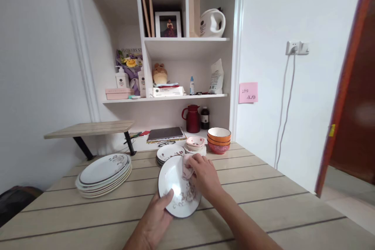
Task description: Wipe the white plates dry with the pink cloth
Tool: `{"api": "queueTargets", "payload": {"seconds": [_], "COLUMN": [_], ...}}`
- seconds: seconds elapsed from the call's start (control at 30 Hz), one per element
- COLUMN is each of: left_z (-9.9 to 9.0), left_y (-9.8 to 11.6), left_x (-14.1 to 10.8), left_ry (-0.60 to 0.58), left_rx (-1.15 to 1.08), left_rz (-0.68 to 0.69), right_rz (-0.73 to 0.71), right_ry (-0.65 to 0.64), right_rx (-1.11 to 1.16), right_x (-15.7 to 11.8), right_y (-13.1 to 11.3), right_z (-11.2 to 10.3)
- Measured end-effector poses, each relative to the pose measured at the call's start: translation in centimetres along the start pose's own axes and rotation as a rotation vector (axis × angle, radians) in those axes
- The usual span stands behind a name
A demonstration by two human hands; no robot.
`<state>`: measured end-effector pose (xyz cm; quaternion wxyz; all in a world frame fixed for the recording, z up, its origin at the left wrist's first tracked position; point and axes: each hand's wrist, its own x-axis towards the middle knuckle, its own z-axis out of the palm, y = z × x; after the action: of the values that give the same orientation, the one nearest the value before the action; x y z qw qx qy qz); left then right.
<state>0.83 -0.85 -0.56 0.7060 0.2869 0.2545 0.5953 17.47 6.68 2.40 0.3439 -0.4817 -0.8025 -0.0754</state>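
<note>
Currently, the plate [172, 179] sits between both hands [181, 197].

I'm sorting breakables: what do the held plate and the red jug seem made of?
The plate looks like glazed ceramic: glossy white, with a bright glare spot. The jug has a smooth, softly shiny shell, perhaps plastic or painted metal; its look doesn't settle which.

- At six o'clock, the plate [172, 175] is shining, smooth and glossy.
- At its one o'clock, the cloth [186, 170] is creasing, looking matt.
- The wood-look tabletop [293, 211] is showing matt planks.
- Toward five o'clock, orange bowls [219, 139] are gleaming.
</note>
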Motion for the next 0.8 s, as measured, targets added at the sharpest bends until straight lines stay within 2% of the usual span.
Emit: {"api": "queueTargets", "payload": {"seconds": [0.13,0.33,0.5,0.7,0.8], "left_z": [-0.1,-0.5,-0.9,0.1,0.3], "left_y": [0.5,1.0,0.7,-0.1,0.0], "left_x": [0.4,0.6,0.9,0.8,0.7], "left_ry": [0.032,0.115,0.075,-0.024,-0.025], "left_rx": [-0.06,-0.066,-0.071,-0.103,-0.128], "left_rz": [0.093,0.134,0.039,-0.094,-0.065], "right_rz": [-0.046,-0.201,-0.312,-0.146,-0.109], "right_ry": [-0.076,-0.156,-0.171,-0.005,0.014], "right_rx": [-0.015,0.095,0.261,0.059,-0.003], "right_x": [-0.3,-1.8,-2.4,-0.3,0.0], "right_y": [-0.4,-3.4,-5.2,-2.7,-1.4], "right_z": [0.3,0.8,1.5,1.8,1.3]}}
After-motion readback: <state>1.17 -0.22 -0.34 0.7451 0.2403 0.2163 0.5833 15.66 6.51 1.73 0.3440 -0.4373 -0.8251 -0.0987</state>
